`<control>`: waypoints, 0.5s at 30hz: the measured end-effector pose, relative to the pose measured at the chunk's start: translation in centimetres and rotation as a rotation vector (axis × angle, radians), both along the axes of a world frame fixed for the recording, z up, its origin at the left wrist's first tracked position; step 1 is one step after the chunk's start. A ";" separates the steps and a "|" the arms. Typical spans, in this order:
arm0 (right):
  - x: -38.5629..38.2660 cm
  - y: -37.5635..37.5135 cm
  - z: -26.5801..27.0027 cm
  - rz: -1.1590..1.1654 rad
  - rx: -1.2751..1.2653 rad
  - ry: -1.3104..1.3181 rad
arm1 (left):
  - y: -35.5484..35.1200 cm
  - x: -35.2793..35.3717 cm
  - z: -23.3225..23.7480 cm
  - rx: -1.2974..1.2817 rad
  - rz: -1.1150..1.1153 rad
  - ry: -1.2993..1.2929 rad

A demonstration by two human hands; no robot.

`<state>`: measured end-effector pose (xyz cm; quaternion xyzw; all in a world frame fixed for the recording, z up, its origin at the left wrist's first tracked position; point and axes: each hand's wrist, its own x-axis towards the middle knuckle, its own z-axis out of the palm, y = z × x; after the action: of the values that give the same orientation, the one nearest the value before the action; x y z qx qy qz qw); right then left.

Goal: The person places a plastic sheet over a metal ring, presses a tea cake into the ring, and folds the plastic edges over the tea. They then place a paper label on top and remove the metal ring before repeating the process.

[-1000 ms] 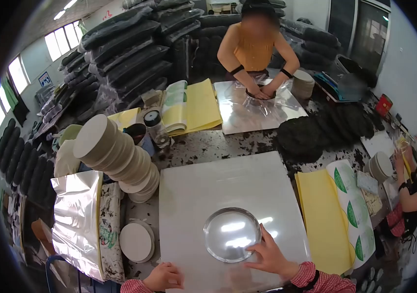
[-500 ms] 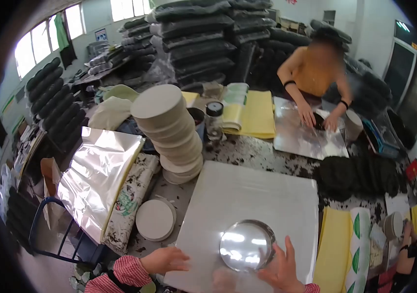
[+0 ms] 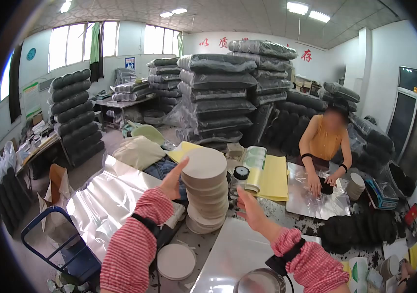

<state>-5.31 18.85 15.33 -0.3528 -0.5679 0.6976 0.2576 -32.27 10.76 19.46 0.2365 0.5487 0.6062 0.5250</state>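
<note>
A tall, uneven stack of pale round discs (image 3: 203, 171) stands on the table in front of me. My left hand (image 3: 171, 181) is raised at the stack's left side near the top, thumb stretched up and palm facing the discs. To the right of the stack is my right hand (image 3: 256, 213), apart from it, its fingers extended with nothing between them. Below my hands, a round metal ring (image 3: 260, 282) rests on the shiny white board (image 3: 233, 251), partly cut off by the lower edge. One pale disc pile (image 3: 176, 261) lies low beside the stack.
A lidded jar (image 3: 240, 175) and yellow sheets (image 3: 273, 178) stand behind my right hand. Silvery foil (image 3: 115, 195) covers the left side. Across the table, a person (image 3: 328, 141) handles dark material on a metal sheet (image 3: 311, 207). Dark coiled bundles (image 3: 360, 234) lie at right.
Both hands have moved forward and up, from beside the metal ring to either side of the disc stack. The view has tilted upward, showing more of the room.
</note>
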 end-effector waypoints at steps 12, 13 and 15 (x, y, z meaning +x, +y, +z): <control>-8.5 3.2 0.8 0.117 0.003 0.325 | -1.6 3.7 -0.2 0.266 0.099 -0.206; -8.5 3.4 0.0 0.112 0.004 0.324 | -1.9 3.9 -0.8 0.265 0.093 -0.207; -8.9 3.7 -1.8 0.186 0.147 0.326 | -2.4 2.8 -3.1 0.413 0.044 -0.295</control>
<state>-14.19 22.58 13.55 -0.1613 -0.5981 0.7231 0.3056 -29.43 8.35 16.39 0.2356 0.3356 0.7448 0.5265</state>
